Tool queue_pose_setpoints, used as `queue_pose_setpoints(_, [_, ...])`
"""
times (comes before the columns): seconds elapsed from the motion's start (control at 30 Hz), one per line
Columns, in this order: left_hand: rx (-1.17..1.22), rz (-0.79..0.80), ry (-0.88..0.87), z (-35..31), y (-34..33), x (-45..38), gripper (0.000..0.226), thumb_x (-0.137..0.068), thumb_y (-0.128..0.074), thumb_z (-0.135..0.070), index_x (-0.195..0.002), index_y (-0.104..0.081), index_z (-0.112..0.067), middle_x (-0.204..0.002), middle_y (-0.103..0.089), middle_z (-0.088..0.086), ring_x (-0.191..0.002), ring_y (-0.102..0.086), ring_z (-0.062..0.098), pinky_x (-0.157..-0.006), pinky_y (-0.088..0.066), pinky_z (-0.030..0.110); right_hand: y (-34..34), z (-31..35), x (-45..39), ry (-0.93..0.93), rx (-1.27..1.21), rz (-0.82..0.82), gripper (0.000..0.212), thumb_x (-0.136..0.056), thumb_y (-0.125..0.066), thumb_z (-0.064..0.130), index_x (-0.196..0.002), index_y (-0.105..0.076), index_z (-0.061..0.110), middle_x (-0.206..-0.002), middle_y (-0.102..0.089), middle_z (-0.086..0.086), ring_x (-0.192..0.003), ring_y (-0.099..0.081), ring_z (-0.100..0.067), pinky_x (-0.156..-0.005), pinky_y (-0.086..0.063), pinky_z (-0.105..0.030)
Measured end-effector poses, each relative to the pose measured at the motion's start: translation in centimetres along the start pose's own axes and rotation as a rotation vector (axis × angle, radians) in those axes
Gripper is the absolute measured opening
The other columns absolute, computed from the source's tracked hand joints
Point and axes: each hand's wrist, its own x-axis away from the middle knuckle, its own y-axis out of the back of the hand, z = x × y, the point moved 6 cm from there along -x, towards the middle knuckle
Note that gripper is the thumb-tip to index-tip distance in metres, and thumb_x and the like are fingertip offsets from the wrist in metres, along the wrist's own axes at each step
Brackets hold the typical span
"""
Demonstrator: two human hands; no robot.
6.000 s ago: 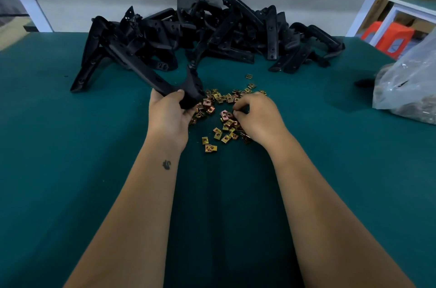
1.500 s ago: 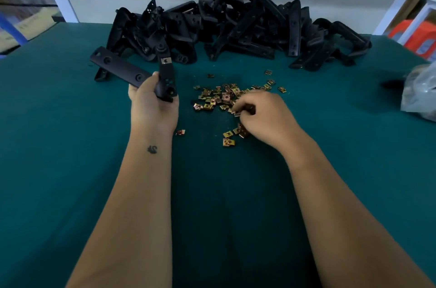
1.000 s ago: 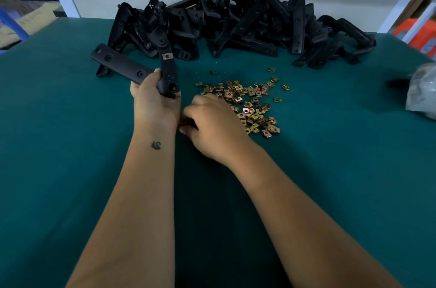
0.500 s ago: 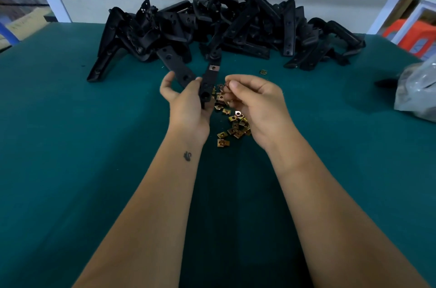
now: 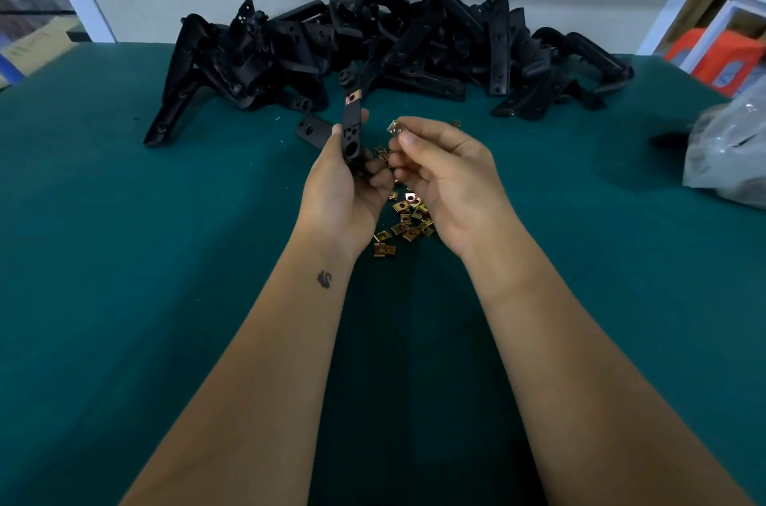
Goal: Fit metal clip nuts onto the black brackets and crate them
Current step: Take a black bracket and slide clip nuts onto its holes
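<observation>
Gripped a black bracket (image 5: pixel 352 130) upright in the left hand (image 5: pixel 344 186), one clip nut (image 5: pixel 353 97) already fitted near its top; pinched a loose clip nut (image 5: pixel 393 127) at the right hand (image 5: pixel 445 178) fingertips, just beside it, above scattered clip nuts (image 5: pixel 404 223) on green felt (image 5: pixel 145 256)

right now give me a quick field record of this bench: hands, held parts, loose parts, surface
left hand: grips a black bracket, held upright
fitted clip nut: already on the bracket's top end
right hand: pinches one clip nut at the fingertips, beside the bracket, not touching it
loose clip nuts: scattered on the table under the hands
bracket pile: heaped at the table's far edge
plastic bag: at right edge, contents unclear
table: green cloth top
crate: not in view
</observation>
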Motion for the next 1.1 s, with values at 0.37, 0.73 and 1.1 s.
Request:
queue_pose_setpoints(0.37, [-0.121,0.112,0.002,-0.6,-0.3,0.6,0.029,-0.104,-0.044,-0.038,-0.100,-0.061,-0.016,-0.078,-0.064,0.001,-0.057,-0.055,0.005,-0.043,-0.039,0.012,0.2,0.3,-0.1,-0.015,0.017,0.068,0.013,-0.090,-0.062,-0.002,-0.094,-0.072,0.007,-0.078,-0.071,-0.003,-0.070,-0.064,-0.011,-0.069,-0.054,-0.022])
queue_pose_setpoints(0.73, [-0.202,0.081,-0.083,-1.3,0.2,0.0,0.019,-0.103,-0.051,-0.032,-0.095,-0.066,-0.024,-0.080,-0.069,-0.004,-0.063,-0.064,0.006,-0.056,-0.050,0.019,0.3,1.3,-0.2,0.185,0.229,0.056,0.030,-0.079,-0.067,-0.014,-0.077,-0.075,0.015,-0.077,-0.074,0.000,-0.081,-0.069,-0.012,-0.078,-0.053,-0.023])
queue_pose_setpoints(1.1, [-0.178,0.142,-0.055,-1.5,-0.2,0.4,0.016,-0.102,-0.050,-0.026,-0.114,-0.059,-0.021,-0.105,-0.061,0.005,-0.082,-0.060,0.014,-0.062,-0.052,0.021,0.3,0.2,-0.4,-0.015,0.022,0.048,0.014,-0.090,-0.061,-0.004,-0.086,-0.070,0.005,-0.073,-0.068,-0.004,-0.066,-0.062,-0.012,-0.065,-0.053,-0.022])
